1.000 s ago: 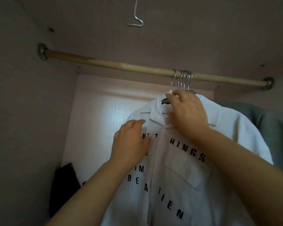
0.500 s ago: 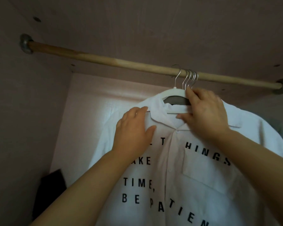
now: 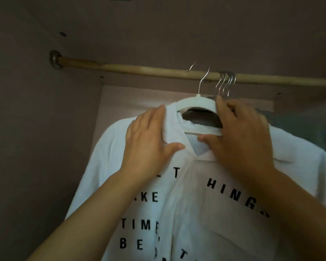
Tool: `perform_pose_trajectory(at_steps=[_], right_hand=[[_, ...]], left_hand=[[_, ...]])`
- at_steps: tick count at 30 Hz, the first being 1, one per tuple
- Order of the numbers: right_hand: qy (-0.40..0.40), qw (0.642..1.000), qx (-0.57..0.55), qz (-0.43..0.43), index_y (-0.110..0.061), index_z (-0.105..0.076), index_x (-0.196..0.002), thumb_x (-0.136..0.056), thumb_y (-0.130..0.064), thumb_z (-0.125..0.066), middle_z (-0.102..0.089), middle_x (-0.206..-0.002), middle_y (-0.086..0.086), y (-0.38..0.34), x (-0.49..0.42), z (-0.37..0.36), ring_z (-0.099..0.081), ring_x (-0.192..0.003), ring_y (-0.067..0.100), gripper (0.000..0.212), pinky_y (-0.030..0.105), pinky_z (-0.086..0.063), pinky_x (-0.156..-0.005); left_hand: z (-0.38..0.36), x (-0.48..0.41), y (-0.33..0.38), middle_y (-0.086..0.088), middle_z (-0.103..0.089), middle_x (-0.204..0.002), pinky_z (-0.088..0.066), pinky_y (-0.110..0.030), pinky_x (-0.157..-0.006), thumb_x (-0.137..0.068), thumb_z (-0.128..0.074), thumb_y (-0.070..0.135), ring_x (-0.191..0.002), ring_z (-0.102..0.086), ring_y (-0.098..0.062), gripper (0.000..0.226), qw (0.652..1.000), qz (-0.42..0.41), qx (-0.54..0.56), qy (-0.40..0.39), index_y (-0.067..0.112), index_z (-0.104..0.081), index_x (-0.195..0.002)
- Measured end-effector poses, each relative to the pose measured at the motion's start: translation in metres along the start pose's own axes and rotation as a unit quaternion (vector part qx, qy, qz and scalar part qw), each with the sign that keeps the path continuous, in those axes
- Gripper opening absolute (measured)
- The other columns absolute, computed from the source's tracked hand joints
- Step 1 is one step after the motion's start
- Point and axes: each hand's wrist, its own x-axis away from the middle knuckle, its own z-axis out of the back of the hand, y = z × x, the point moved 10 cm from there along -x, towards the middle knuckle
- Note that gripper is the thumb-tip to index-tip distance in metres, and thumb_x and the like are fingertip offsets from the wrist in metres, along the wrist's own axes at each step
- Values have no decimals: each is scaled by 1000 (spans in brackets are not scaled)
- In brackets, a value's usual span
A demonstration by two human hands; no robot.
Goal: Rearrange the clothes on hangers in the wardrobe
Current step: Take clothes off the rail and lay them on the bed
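Inside a home wardrobe: dim side wall (image 3: 26,147) and top panel (image 3: 177,31), wooden rail (image 3: 149,69) fixed in a metal socket (image 3: 54,59), wire hooks (image 3: 226,82) bunched along it, white printed shirt (image 3: 196,194) draped on a white hanger (image 3: 194,100).

**Both hands raised, one flat, one gripping**

Both bare forearms reach up and forward, the left forearm (image 3: 94,213) rising from the lower left, the right forearm (image 3: 299,210) from the lower right. The wrists are roughly straight and the hands sit near each other, not touching.

The left hand (image 3: 149,140) lies back up, its fingers straight and close together, pressed flat on the shoulder of the shirt (image 3: 196,204) beside the collar. Its thumb (image 3: 174,147) is spread out towards the right hand.

The right hand (image 3: 239,132) grips the hanger (image 3: 194,101): its forefinger (image 3: 219,106) reaches over the upper arm of the hanger, the other fingers curl behind, and the thumb (image 3: 205,138) sits under the lower bar.
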Motion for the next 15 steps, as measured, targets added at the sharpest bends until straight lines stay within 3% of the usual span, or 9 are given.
perform_pose_trajectory(at_steps=[4,8,10,12,15], right_hand=[[-32,999,-33,14,-1,-50,-130,-60,-38,-83,-60,-117,22,-13,59,0,-58,-101,41,86,51,-44,-86],[-42,997,-57,25,0,-58,-122,-57,-46,-78,-65,-106,21,-23,119,0,-64,-87,38,82,51,-50,-75],[-48,996,-68,31,0,-61,-118,-57,-49,-68,-67,-101,20,-28,146,0,-66,-81,37,78,50,-52,-69],[-75,994,-70,30,-1,-63,-116,-46,-45,-83,-68,-99,17,-35,173,-4,-67,-80,34,86,48,-52,-66],[-128,987,-101,10,-2,-63,-116,-37,-34,-93,-67,-105,14,-41,214,-6,-58,-92,27,90,49,-51,-70]], left_hand=[[11,49,0,-1,-33,-147,-10,-35,-109,-66,-61,64,-134,-21,-16,97,999,-10,-36,-38,22,-25,-145],[-1,116,-9,9,-41,-139,-2,-35,-109,-66,-32,83,-131,-27,-10,84,989,25,-53,-135,46,-8,-138],[-3,148,-13,6,-51,-129,-13,-36,-107,-69,-32,79,-122,-39,-15,79,982,53,-71,-167,44,-20,-138],[1,177,-12,1,-61,-111,-32,-39,-92,-74,-38,71,-102,-56,-24,75,980,60,-85,-171,27,-45,-134],[13,216,-5,-1,-63,-103,-40,-37,-81,-75,-41,66,-92,-60,-23,72,981,80,-69,-160,19,-54,-128]])
